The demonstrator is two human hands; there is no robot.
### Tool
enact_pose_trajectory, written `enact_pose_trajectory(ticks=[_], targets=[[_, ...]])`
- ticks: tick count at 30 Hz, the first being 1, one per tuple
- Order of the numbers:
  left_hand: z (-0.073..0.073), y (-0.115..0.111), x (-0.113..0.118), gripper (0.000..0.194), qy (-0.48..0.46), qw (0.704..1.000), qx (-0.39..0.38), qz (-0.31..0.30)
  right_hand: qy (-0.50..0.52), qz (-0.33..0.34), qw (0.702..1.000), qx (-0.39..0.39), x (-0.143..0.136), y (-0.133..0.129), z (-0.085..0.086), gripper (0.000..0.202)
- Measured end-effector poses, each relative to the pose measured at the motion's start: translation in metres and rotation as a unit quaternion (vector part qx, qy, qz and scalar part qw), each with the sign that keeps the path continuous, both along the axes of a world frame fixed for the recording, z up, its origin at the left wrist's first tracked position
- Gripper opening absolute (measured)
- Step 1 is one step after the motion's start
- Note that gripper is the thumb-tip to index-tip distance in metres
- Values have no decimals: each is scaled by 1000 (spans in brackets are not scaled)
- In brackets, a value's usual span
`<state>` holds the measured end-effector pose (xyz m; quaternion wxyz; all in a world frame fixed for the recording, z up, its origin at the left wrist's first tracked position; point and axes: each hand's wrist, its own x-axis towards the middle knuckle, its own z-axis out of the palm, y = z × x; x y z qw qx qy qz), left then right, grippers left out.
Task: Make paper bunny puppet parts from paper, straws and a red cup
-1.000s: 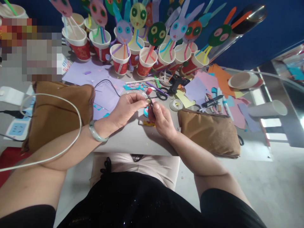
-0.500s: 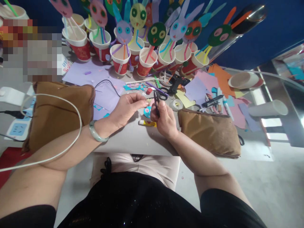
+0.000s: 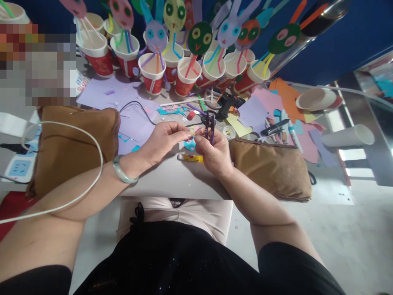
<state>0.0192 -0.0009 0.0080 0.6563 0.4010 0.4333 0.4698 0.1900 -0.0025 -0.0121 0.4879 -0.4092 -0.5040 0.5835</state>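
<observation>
My left hand pinches a tiny yellowish piece, too small to make out well. My right hand is closed round the dark scissors, whose blades point up and away from me. The fingertips of my right hand come close to the same small piece; whether they touch it I cannot tell. Just below the fingertips a blue paper disc with a pink spot lies on the table. A yellow glue stick lies nearer the table's front edge, beside my right hand.
Red paper cups holding straw figures line the back. Brown cushions flank my forearms. A black glue gun, a red cap, paper scraps and pens lie beyond. A white cable crosses above my left forearm.
My right hand has turned, so the scissors stand more to the right with both blades apart. Its fingertips have moved in towards my left fingertips. The view has shifted slightly.
</observation>
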Motion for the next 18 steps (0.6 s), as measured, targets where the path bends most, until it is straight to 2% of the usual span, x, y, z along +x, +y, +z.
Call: enact_pose_trajectory(ticks=[4,8,12,18], targets=[[-4,0,-1,23,14,1000,17,-7,7,7,1000,1,0,0,1,47],[-9,4,-3,21,23,998,52,-3,35,27,998,-35,-1,1,5,51],[-8,6,-4,9,18,994,111,-14,72,77,990,-92,-1,0,15,53],[-4,3,-4,15,11,986,157,-49,111,143,972,-151,1,0,22,57]])
